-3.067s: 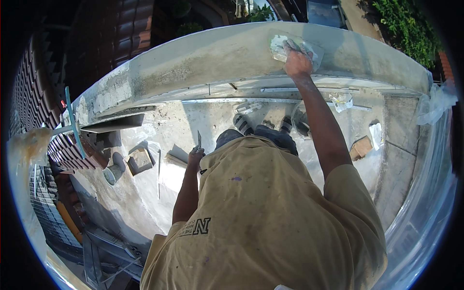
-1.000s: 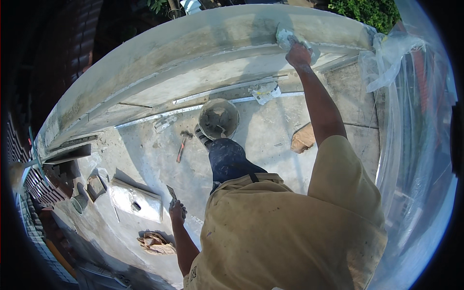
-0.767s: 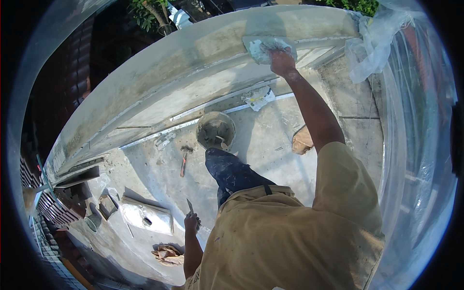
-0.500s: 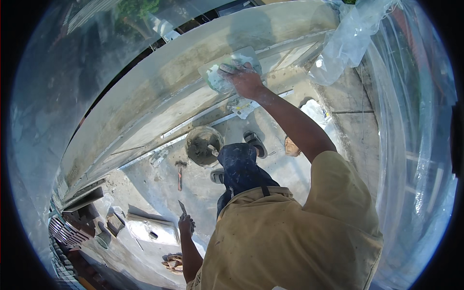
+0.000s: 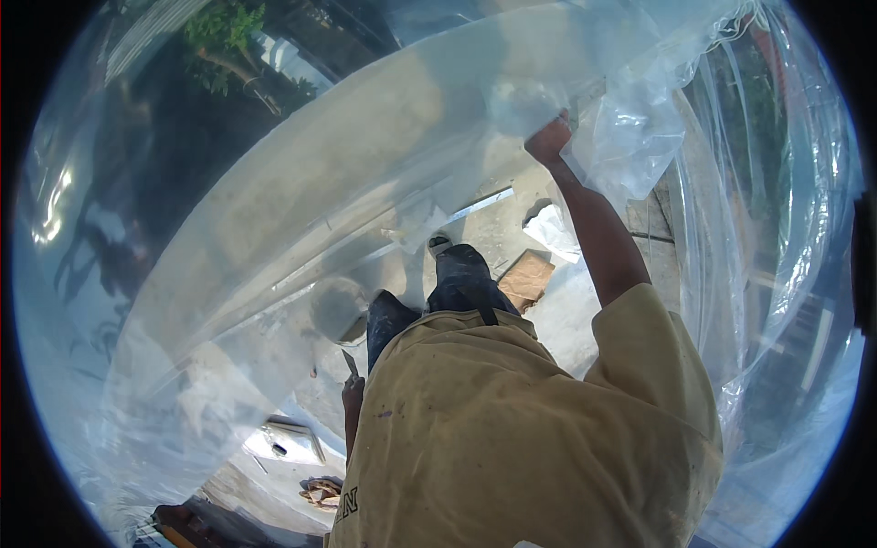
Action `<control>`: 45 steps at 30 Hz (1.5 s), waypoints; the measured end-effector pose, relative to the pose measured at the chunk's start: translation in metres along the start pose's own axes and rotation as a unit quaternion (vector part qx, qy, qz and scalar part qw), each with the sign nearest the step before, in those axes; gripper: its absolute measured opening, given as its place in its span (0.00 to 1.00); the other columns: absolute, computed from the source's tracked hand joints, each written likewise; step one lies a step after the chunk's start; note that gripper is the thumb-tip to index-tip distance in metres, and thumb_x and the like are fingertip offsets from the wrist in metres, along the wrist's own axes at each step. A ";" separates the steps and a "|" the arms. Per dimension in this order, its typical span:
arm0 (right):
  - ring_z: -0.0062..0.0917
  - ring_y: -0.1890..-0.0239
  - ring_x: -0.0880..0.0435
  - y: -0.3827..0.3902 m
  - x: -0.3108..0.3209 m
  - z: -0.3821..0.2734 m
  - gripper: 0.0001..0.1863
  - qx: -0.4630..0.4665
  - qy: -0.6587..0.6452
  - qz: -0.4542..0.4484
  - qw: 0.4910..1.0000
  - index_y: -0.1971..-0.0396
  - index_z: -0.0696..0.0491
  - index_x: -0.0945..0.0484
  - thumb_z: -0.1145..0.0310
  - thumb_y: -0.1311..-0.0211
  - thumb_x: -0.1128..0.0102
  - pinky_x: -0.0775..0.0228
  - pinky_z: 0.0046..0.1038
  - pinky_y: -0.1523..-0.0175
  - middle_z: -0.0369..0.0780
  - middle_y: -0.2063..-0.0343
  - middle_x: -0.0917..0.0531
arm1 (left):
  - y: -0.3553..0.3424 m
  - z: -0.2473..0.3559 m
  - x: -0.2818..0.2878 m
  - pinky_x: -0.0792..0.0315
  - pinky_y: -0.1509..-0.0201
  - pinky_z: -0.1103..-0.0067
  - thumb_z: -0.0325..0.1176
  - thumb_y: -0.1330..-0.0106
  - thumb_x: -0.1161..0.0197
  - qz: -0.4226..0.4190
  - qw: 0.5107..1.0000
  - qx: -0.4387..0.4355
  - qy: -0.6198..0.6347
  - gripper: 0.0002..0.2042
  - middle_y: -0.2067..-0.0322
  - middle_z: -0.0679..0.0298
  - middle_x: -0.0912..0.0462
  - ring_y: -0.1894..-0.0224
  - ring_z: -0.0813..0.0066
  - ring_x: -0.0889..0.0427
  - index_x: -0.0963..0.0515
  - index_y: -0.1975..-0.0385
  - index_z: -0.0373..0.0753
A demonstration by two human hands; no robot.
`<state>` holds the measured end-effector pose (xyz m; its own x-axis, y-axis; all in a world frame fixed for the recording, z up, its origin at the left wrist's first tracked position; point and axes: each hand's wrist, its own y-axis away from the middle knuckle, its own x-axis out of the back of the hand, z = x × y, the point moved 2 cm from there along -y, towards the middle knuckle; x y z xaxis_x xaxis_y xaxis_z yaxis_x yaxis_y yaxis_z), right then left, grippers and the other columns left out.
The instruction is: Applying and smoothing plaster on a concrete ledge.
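My right hand (image 5: 550, 139) is raised against the curved wall (image 5: 365, 137), closed with its fingers partly veiled by clear plastic sheeting. A pale plastering float (image 5: 523, 105) shows blurrily through the plastic beside it. Low at my left side, my left hand (image 5: 353, 391) grips a small trowel (image 5: 351, 363), its blade pointing up and away from me. Just beyond that blade stands a mortar bucket (image 5: 338, 309), seen hazily behind the sheeting.
Clear plastic sheeting (image 5: 630, 137) hangs across the wall and down the right side. Brown cardboard (image 5: 526, 279) and a white bag (image 5: 554, 232) lie right of my legs. At lower left are a white box-like object (image 5: 285, 444) and crumpled brown paper (image 5: 322, 493).
My right hand has moved right along the wall. Plastic sheeting now spreads over the wall and bucket in view. My body has shifted left, and the trowel is nearer the bucket.
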<state>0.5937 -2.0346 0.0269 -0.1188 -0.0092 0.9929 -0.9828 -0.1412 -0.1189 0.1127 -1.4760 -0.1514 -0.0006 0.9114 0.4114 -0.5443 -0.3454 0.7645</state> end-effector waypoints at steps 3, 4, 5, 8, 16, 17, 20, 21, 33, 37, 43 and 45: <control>0.41 0.40 0.33 -0.007 -0.038 0.078 0.29 -0.047 -0.094 0.127 0.986 0.41 0.41 0.34 0.73 0.48 0.53 0.44 0.47 0.44 0.35 0.42 0.30 | 0.033 0.135 -0.005 0.35 0.84 0.80 0.34 0.37 0.47 -0.025 0.988 0.100 0.111 0.10 0.79 0.65 0.28 0.84 0.78 0.29 0.25 0.59 0.41; 0.32 0.43 0.31 -0.008 -0.038 0.064 0.29 -0.015 -0.044 0.118 0.992 0.43 0.44 0.33 0.72 0.50 0.51 0.44 0.39 0.42 0.36 0.45 0.27 | 0.045 0.152 -0.007 0.36 0.87 0.82 0.34 0.36 0.48 -0.005 0.973 0.205 0.104 0.11 0.80 0.66 0.29 0.86 0.81 0.31 0.26 0.57 0.42; 0.24 0.47 0.28 -0.011 -0.035 0.033 0.30 0.025 0.005 0.111 0.994 0.44 0.46 0.32 0.72 0.53 0.48 0.43 0.32 0.40 0.37 0.49 0.25 | 0.044 0.142 -0.005 0.39 0.91 0.82 0.32 0.36 0.49 0.023 0.978 0.150 0.140 0.12 0.81 0.69 0.31 0.87 0.81 0.32 0.29 0.54 0.42; 0.28 0.45 0.28 -0.005 0.002 0.014 0.27 0.091 0.032 0.029 0.995 0.46 0.45 0.30 0.72 0.51 0.50 0.44 0.41 0.40 0.37 0.49 0.25 | 0.040 0.138 0.000 0.37 0.89 0.82 0.32 0.36 0.49 0.040 0.972 0.176 0.151 0.15 0.81 0.69 0.32 0.87 0.81 0.32 0.32 0.49 0.43; 0.35 0.42 0.29 -0.031 -0.005 0.096 0.31 -0.056 0.017 0.034 0.998 0.42 0.39 0.33 0.74 0.51 0.52 0.45 0.49 0.42 0.36 0.45 0.27 | 0.067 0.154 -0.005 0.35 0.86 0.81 0.31 0.37 0.48 0.038 0.984 0.142 0.098 0.16 0.81 0.68 0.31 0.85 0.80 0.31 0.32 0.49 0.42; 0.37 0.43 0.29 -0.032 -0.005 0.073 0.32 0.000 0.018 0.012 1.000 0.41 0.39 0.35 0.73 0.50 0.53 0.46 0.49 0.41 0.34 0.42 0.30 | 0.064 0.137 -0.010 0.34 0.83 0.81 0.31 0.38 0.47 0.026 0.984 0.144 0.100 0.16 0.81 0.68 0.31 0.84 0.80 0.31 0.31 0.49 0.41; 0.37 0.46 0.26 -0.038 0.004 0.086 0.33 -0.081 0.037 -0.102 0.991 0.39 0.40 0.37 0.73 0.51 0.53 0.45 0.54 0.43 0.41 0.47 0.26 | 0.043 0.048 -0.010 0.33 0.78 0.81 0.30 0.40 0.46 0.008 0.984 0.143 0.105 0.16 0.81 0.69 0.31 0.82 0.79 0.30 0.30 0.51 0.38; 0.38 0.47 0.26 -0.048 0.001 0.104 0.33 -0.123 0.032 -0.008 0.992 0.39 0.40 0.37 0.73 0.51 0.53 0.44 0.55 0.43 0.42 0.48 0.25 | 0.038 0.020 -0.015 0.34 0.76 0.81 0.29 0.41 0.45 0.004 0.983 0.133 0.124 0.15 0.81 0.69 0.31 0.81 0.79 0.30 0.29 0.53 0.37; 0.40 0.53 0.22 -0.083 -0.001 0.107 0.24 -0.218 -0.050 -0.098 0.970 0.48 0.49 0.31 0.70 0.48 0.53 0.43 0.58 0.45 0.46 0.60 0.19 | 0.061 0.079 -0.043 0.33 0.75 0.81 0.30 0.41 0.45 -0.014 0.997 -0.030 0.073 0.13 0.79 0.68 0.29 0.79 0.79 0.29 0.27 0.57 0.38; 0.43 0.45 0.29 -0.037 0.005 -0.051 0.27 0.064 -0.007 -0.045 0.997 0.41 0.44 0.35 0.69 0.45 0.53 0.45 0.50 0.41 0.39 0.47 0.26 | 0.044 0.077 -0.053 0.32 0.76 0.81 0.31 0.41 0.45 -0.047 0.997 -0.041 0.052 0.13 0.80 0.69 0.29 0.80 0.79 0.29 0.27 0.57 0.40; 0.35 0.48 0.24 -0.095 0.019 0.062 0.27 -0.132 -0.021 -0.111 0.985 0.44 0.44 0.31 0.71 0.50 0.50 0.44 0.46 0.43 0.41 0.54 0.21 | 0.061 0.146 -0.047 0.36 0.87 0.82 0.33 0.38 0.48 0.013 0.983 0.098 0.158 0.12 0.82 0.70 0.31 0.86 0.81 0.31 0.29 0.56 0.43; 0.35 0.49 0.24 -0.107 0.036 0.048 0.26 -0.146 -0.028 -0.118 0.982 0.46 0.45 0.30 0.71 0.49 0.51 0.44 0.44 0.42 0.42 0.55 0.20 | 0.061 0.139 -0.041 0.35 0.86 0.82 0.32 0.39 0.47 0.047 0.953 0.139 0.265 0.12 0.82 0.70 0.32 0.85 0.81 0.30 0.30 0.55 0.43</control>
<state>0.7017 -2.0678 0.0756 0.1161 -0.0662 0.9910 -0.9819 0.1428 0.1246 0.1957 -1.5659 -0.0528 -0.5030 0.8324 0.2324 -0.2782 -0.4105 0.8684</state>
